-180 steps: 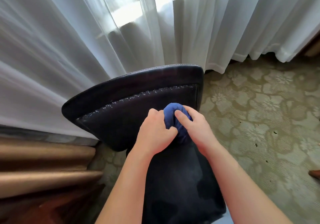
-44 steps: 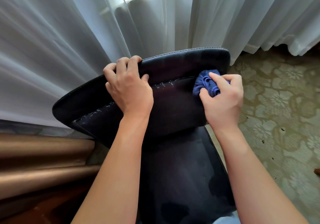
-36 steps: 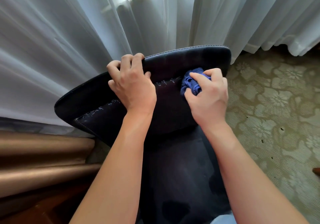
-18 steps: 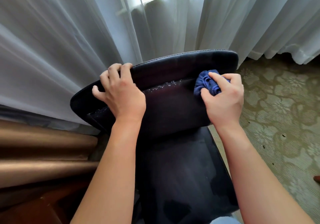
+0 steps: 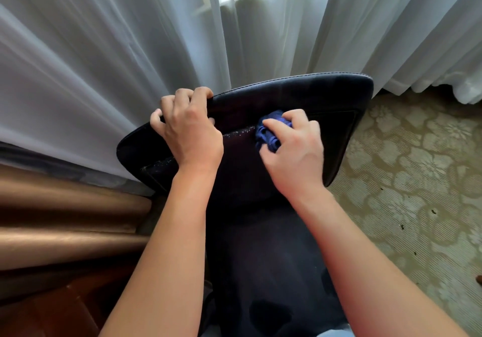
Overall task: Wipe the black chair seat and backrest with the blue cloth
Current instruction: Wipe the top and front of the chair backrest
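Two hands busy: my left hand [image 5: 189,130] grips the backrest [image 5: 300,94]; right hand [image 5: 292,149] clenching blue cloth [image 5: 268,133], pressing firmly along the seam.

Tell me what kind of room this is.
Likely a hotel or living room by a window: sheer curtains reach a floral carpet, and a padded black chair stands before them.

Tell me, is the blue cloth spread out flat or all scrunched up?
Scrunched up. The blue cloth is a wrinkly wad gripped in the right hand, pressed against the chair backrest.
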The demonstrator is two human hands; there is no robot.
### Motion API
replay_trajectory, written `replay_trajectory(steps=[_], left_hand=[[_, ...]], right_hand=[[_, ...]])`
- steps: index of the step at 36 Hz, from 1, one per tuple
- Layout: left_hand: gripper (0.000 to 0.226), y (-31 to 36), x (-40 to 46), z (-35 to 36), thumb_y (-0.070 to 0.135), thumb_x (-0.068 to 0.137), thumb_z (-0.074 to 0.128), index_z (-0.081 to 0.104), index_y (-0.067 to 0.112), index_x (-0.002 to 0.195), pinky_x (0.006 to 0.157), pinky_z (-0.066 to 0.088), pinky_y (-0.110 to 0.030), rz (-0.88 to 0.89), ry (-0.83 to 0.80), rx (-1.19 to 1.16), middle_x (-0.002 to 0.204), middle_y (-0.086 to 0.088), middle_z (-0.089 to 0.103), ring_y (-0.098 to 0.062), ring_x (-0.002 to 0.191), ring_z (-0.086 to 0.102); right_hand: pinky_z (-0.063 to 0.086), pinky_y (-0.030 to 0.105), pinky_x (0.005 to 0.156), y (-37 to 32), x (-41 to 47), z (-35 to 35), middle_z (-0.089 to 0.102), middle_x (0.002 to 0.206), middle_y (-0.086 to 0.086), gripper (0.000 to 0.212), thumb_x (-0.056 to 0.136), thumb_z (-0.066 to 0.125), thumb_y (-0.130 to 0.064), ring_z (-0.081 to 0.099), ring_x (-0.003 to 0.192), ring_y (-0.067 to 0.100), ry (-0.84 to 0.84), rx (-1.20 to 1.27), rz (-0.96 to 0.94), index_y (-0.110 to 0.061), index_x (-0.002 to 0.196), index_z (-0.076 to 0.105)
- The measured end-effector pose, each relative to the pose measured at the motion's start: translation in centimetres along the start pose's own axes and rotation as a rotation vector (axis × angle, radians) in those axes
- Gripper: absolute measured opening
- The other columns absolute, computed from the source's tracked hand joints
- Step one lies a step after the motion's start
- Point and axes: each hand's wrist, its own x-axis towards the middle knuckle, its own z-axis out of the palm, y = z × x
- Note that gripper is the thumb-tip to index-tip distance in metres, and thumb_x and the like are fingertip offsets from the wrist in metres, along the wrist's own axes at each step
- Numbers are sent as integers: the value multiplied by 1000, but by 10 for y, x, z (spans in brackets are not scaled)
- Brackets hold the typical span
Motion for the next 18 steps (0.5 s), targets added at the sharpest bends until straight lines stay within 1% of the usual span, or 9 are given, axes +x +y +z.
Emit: replay_trajectory(steps=[2,3,5,8,9,11,13,18], left_hand=[[50,-2,0,-1,4,71,80,65,29,113,108,31,-50,-6,-4,0,113,4,62,-25,116,50],[50,-2,0,-2,6,72,81,65,30,114,109,31,-50,-10,-9,1,113,5,61,-25,116,49],[50,-3,-1,-4,9,74,82,65,31,115,112,30,-52,-18,-17,-4,114,5,60,-25,117,49],[51,-3,-7,-5,11,74,83,63,29,118,114,28,-57,-12,-9,1,116,3,59,-27,119,50],[51,-3,-10,-5,12,74,83,63,28,118,114,29,-58,-10,4,8,117,2,59,-27,119,50],[52,-6,-13,-4,14,73,83,62,26,119,113,30,-59,-9,36,17,118,1,59,-27,119,51],[51,-7,-14,-3,16,74,83,62,26,119,113,31,-58,-6,51,20,118,2,60,-27,119,51],[49,-6,-9,0,14,71,84,64,25,115,110,33,-59,1,43,15,114,4,63,-26,116,52]], right_hand=[[49,32,65,-7,-2,3,58,111,2,38,73,73,-24,49,87,28,-26,17,-36,-23,111,74],[49,33,66,-6,-2,2,59,111,1,38,73,73,-25,49,87,28,-25,30,-41,-24,111,74],[49,32,73,2,-1,-3,59,111,-1,39,73,70,-27,51,88,26,-3,66,-30,-26,112,74],[43,25,83,19,-4,-16,59,111,-1,40,74,71,-26,54,93,26,70,116,40,-25,113,74],[43,26,84,25,-4,-20,59,112,0,39,74,71,-26,56,94,27,102,114,77,-23,113,75],[48,32,87,36,-3,-27,59,111,3,40,73,69,-26,58,96,29,154,114,168,-23,113,75],[50,36,88,42,1,-30,58,112,3,41,74,70,-27,59,98,30,168,120,240,-24,114,74],[40,27,86,31,3,-18,57,115,3,41,77,71,-26,55,99,29,147,67,221,-23,117,73]])
